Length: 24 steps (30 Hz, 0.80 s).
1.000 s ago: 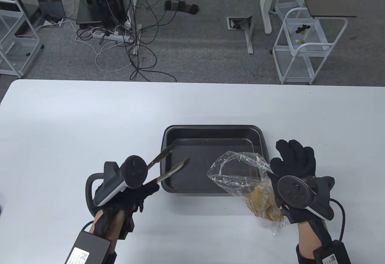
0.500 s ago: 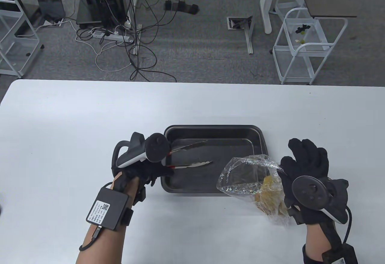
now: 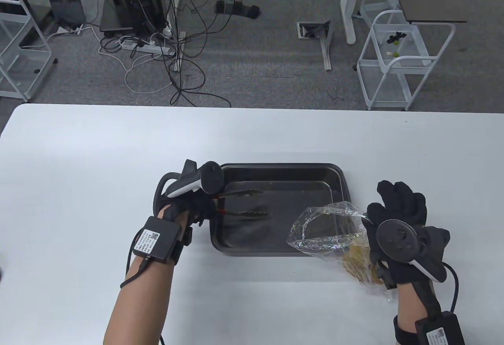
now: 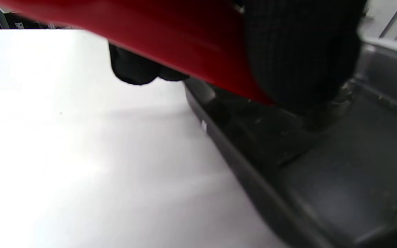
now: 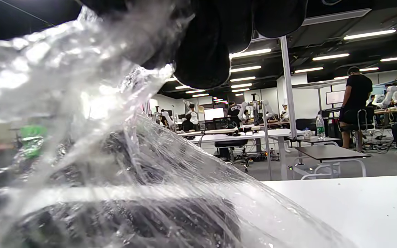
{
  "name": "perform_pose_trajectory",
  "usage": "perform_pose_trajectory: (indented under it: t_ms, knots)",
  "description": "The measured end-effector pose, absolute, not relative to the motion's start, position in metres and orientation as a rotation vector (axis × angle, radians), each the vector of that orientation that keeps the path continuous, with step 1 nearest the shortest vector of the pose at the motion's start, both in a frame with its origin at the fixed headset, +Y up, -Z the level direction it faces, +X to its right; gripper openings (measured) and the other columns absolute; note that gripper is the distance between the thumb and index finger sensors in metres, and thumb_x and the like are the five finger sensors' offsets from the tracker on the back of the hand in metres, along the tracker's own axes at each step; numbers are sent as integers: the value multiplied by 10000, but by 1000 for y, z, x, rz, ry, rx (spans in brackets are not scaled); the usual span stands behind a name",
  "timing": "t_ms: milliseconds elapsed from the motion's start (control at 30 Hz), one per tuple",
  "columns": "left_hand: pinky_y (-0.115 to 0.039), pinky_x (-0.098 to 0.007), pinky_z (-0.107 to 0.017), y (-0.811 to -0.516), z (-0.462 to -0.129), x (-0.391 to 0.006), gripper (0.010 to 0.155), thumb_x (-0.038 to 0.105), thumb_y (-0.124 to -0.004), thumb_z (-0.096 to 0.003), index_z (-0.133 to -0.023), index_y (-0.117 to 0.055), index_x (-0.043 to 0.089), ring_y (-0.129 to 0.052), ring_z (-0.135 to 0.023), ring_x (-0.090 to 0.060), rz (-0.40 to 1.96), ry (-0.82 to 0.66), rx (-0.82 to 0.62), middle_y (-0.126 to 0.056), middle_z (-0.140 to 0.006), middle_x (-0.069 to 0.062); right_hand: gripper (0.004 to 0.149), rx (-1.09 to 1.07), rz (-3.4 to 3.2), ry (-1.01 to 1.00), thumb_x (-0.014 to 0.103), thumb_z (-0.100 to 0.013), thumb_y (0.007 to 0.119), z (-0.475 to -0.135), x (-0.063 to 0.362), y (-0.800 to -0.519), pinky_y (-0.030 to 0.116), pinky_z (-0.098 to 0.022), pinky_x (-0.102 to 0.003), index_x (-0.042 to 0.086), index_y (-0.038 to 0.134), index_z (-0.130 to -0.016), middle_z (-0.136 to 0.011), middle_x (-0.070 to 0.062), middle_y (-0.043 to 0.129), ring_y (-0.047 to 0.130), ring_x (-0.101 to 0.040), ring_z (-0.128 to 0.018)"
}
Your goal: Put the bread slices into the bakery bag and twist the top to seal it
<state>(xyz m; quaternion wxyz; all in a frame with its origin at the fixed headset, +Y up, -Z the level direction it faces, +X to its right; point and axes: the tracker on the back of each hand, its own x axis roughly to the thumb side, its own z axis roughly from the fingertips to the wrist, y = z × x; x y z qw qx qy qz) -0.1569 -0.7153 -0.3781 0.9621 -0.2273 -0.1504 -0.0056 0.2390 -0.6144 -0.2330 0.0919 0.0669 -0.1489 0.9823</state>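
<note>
A clear bakery bag (image 3: 330,238) hangs from my right hand (image 3: 397,215) at the tray's near right corner, its mouth open toward the left. Yellowish bread slices (image 3: 356,260) lie in its lower end. The crinkled plastic of the bag (image 5: 115,155) fills the right wrist view, with my right fingers (image 5: 205,51) gripping its edge. My left hand (image 3: 193,203) is at the tray's left rim and holds red-handled metal tongs (image 3: 246,205), whose tips lie low inside the tray. The red handle (image 4: 171,38) crosses the left wrist view under a gloved finger (image 4: 298,51).
A dark baking tray (image 3: 275,172) sits mid-table with crumbs on its floor and no bread visible in it. White table (image 3: 98,156) stretches left and far. Beyond the far edge are floor cables and white carts.
My left hand moved forward to the tray's left rim and lowered the tongs into the tray, its wrist turning over. My right hand and the bag shifted slightly right.
</note>
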Motion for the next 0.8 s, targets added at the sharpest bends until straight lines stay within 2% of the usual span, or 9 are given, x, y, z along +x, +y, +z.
perform_pose_trajectory:
  t_ms: [33, 200, 233, 433, 500, 633, 800]
  knots:
    - [-517, -597, -834, -718, -378, -156, 849, 518, -1000, -300, -1031, -655, 259, -871, -890, -246, -33, -305, -481, -739, -1028, 30, 455, 198, 2919, -443, 270, -435, 855, -233, 239, -614, 391, -691, -760, -66, 914, -736, -1091, -282, 636, 542, -616, -983]
    - [-467, -609, -846, -721, -379, -151, 857, 516, -976, -327, -1066, -597, 304, -786, -955, -272, -77, -276, -532, -625, -1092, 38, 456, 202, 2921, -439, 271, -435, 853, -233, 238, -615, 392, -692, -759, -67, 914, -735, -1091, -281, 635, 542, -614, -984]
    - [-446, -613, -850, -721, -379, -149, 855, 524, -962, -339, -1073, -577, 316, -756, -978, -280, -94, -272, -537, -598, -1106, -45, 456, 204, 2919, -436, 272, -435, 853, -233, 238, -615, 392, -691, -759, -67, 914, -734, -1090, -281, 637, 542, -614, -984]
    - [-374, -635, -855, -715, -369, -142, 894, 569, -913, -340, -1088, -470, 361, -601, -1084, -332, -180, -240, -479, -459, -1172, -75, 456, 212, 2908, -424, 273, -436, 853, -233, 238, -616, 392, -690, -759, -67, 914, -734, -1090, -284, 635, 542, -617, -982]
    - [-372, -638, -851, -705, -363, -143, 850, 580, -880, -357, -1082, -487, 375, -572, -1095, -362, -167, -215, -414, -444, -1180, -90, 455, 221, 2898, -413, 274, -439, 854, -233, 237, -616, 393, -691, -758, -72, 914, -729, -1089, -285, 635, 542, -617, -981]
    - [-414, -640, -838, -672, -339, -140, 767, 571, -851, -380, -1061, -567, 359, -627, -1067, -385, -108, -209, -163, -518, -1162, -109, 459, 238, 2867, -401, 287, -445, 848, -234, 235, -618, 386, -688, -760, -87, 914, -703, -1088, -292, 625, 533, -620, -979]
    - [-417, -649, -833, -631, -288, -113, 706, 572, -835, -395, -1036, -647, 342, -615, -1072, -405, 7, -313, 21, -525, -1164, -122, 456, 207, 2844, -468, 299, -441, 850, -231, 229, -616, 400, -681, -760, -105, 928, -640, -1070, -296, 653, 556, -620, -965]
